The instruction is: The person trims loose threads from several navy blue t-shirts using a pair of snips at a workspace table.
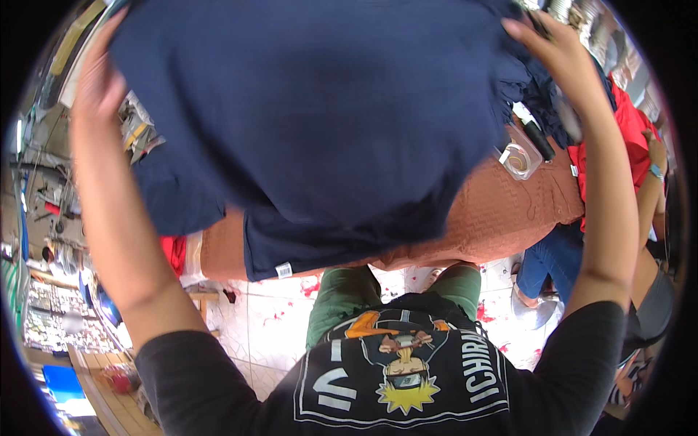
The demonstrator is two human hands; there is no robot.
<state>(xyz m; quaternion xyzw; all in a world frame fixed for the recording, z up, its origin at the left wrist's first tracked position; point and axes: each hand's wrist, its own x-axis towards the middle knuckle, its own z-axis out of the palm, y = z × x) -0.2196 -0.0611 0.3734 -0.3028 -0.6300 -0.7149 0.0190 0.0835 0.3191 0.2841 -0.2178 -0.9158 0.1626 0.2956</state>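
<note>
A large navy blue garment [327, 109] is spread between my raised hands and fills the upper middle of the view. My left hand [102, 83] is closed on its upper left edge. At the upper right, my right hand [556, 51] grips the opposite edge, with the thumb lying over the cloth. The garment bulges toward me and its lower part is slightly blurred. Beneath it, more navy cloth [291, 251] with a small white label [283, 270] lies along the near table edge; whether it is a separate piece I cannot tell.
A brown cloth [472, 218] covers the table. To the right sit a clear plastic box [518, 158] and a black cylinder [536, 136]. Beyond my right arm, another person's hand [656, 154] touches red fabric [631, 134]. Red scraps [309, 288] dot the tiled floor.
</note>
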